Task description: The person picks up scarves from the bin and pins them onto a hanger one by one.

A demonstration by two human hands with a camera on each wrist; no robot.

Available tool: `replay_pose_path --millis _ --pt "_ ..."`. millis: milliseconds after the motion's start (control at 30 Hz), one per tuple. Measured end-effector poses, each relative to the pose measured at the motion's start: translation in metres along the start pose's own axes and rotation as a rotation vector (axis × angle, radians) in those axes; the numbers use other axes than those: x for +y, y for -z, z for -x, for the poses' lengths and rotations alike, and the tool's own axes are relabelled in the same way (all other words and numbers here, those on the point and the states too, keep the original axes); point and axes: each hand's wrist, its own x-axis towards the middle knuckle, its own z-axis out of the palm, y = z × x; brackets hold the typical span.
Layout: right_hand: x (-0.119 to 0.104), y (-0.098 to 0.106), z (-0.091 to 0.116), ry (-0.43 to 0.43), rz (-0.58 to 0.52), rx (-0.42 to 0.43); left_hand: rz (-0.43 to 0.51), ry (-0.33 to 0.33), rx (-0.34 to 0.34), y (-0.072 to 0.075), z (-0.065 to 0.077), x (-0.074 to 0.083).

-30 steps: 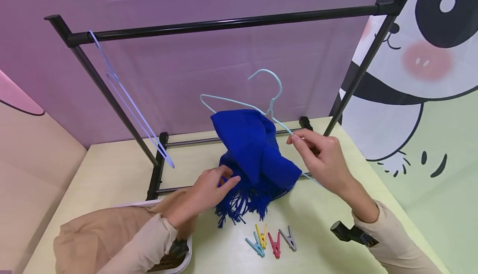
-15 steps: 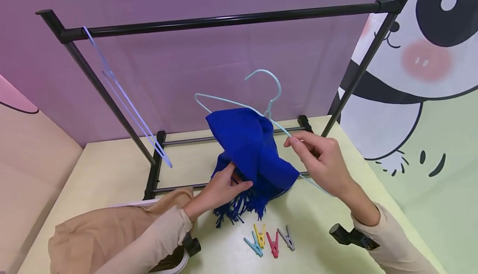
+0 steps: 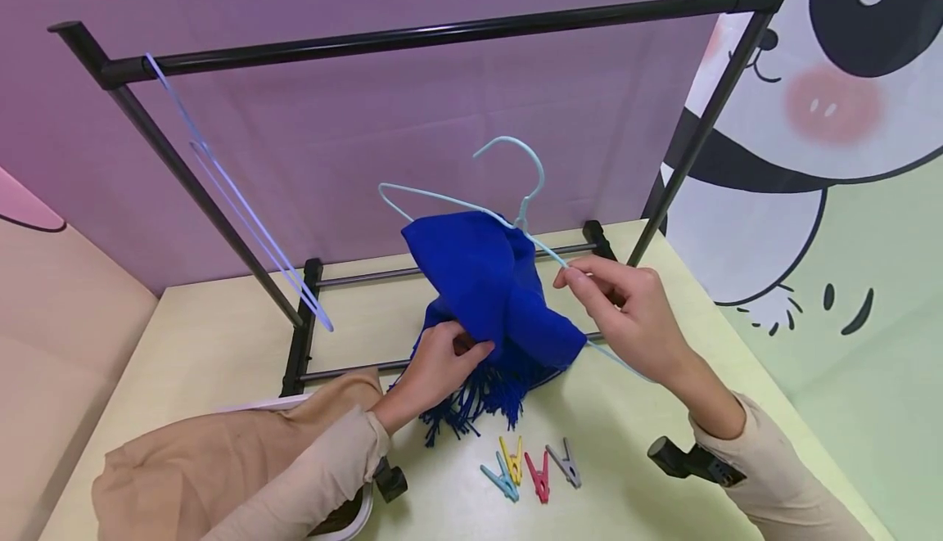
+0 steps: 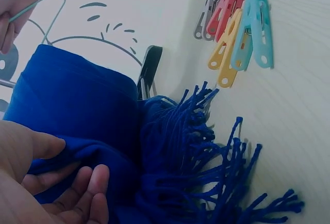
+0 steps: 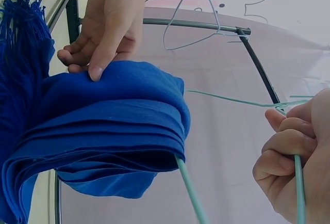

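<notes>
Cloth that is plain and tan (image 3: 221,459) lies in a heap at the near left, in and over a white bin with round corners (image 3: 361,523). To the right of it, on the pale wood table (image 3: 611,426), four plastic clothespins lie close together: a light blue one (image 3: 503,482), a yellow one (image 3: 514,467), a red one (image 3: 541,488) and a gray one (image 3: 570,471).

A bit farther off is the left hand (image 3: 442,365). Its thumb and finger pinch a fold of a bright blue cloth scarf with a stringy fringe (image 3: 479,279). The scarf hangs bunched up on a thin, pale blue-green hanger (image 3: 542,171), in the middle of the scene, and its fringe hangs down on the near side. I cannot tell if the fringe touches the table.

The right hand (image 3: 633,312) grips the right arm of this hanger. The hanger tilts down to the right, and its hook sticks up, apart from the rack. Both arms wear long cream sleeves (image 3: 773,475).

Farther back, a black rack made of round bars (image 3: 442,33) stands on the table. A thin light purple hanger (image 3: 321,317) hangs at the left end of its top bar. Behind the rack is a purple cloth wall (image 3: 368,115), and a big black and white panda picture (image 3: 832,115) is on the right wall.
</notes>
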Motion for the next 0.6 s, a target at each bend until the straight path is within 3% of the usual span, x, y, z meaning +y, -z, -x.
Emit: replay_pose_path --millis 367,600 --pt "0.0007 -0.0001 0.0002 -0.002 -0.001 -0.010 0.034 -0.015 -0.033 0.0017 0.0021 0.0014" --pt "0.0029 -0.0010 0.0000 -0.004 -0.008 -0.008 0.020 -0.058 0.017 0.0053 0.0027 0.0069"
